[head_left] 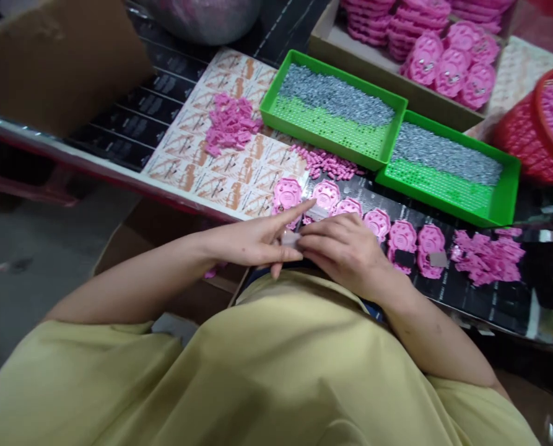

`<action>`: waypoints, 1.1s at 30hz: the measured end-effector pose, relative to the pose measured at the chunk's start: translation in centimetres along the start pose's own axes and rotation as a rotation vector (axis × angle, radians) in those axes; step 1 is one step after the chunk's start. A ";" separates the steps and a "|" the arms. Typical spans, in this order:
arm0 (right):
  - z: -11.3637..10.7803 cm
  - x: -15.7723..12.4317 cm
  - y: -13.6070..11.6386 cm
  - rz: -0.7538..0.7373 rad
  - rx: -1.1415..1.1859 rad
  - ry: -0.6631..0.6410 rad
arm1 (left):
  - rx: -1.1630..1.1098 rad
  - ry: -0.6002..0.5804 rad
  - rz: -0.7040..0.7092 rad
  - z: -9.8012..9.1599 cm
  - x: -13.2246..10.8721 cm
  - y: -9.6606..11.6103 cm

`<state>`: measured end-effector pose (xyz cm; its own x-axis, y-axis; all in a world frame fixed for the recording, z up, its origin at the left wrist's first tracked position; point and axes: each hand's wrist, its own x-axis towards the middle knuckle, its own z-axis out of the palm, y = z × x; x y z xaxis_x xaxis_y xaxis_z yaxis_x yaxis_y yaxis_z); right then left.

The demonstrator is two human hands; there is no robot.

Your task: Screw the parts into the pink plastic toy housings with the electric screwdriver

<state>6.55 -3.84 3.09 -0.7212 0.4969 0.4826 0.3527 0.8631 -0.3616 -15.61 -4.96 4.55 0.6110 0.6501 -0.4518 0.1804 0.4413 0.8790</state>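
Note:
At the table's near edge my two hands meet in front of my body. My left hand (pixel 257 240) has its index finger stretched toward the pink casings, while its thumb and other fingers close around a small whitish piece (pixel 289 238), blurred and partly covered. My right hand (pixel 343 248) has bent fingers pressed together against that same spot; what is in its fingertips is hidden. Just beyond is a row of pink plastic casings, among them one at the left (pixel 287 193) and one behind my fingers (pixel 326 194). A casing (pixel 430 241) farther right has a grey-brown square on it.
Two green trays (pixel 336 145) of small metal parts stand behind the row. Loose pink pieces lie in piles at left (pixel 232 124) and right (pixel 488 257). A cardboard box (pixel 425 90) of pink casings and a red basket (pixel 527 136) are at the back right.

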 end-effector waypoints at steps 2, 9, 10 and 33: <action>0.2 -0.3 0.6 0.171 -0.029 0.028 | 0.012 0.247 0.080 -0.8 -1.0 -0.3; 3.0 0.8 1.5 0.203 -0.156 0.026 | 0.421 0.843 0.309 -2.3 -2.8 -2.7; 3.5 1.2 1.5 0.180 -0.191 0.021 | 0.528 0.844 0.343 -2.3 -2.6 -3.0; -18.0 -15.8 9.4 0.546 0.246 0.858 | 1.390 0.258 0.997 8.6 11.5 2.6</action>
<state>31.97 -1.93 6.45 0.1987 0.7941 0.5744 0.3025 0.5078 -0.8066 -1.49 -1.61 2.96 0.7879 0.4545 0.4154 0.4010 -0.8907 0.2140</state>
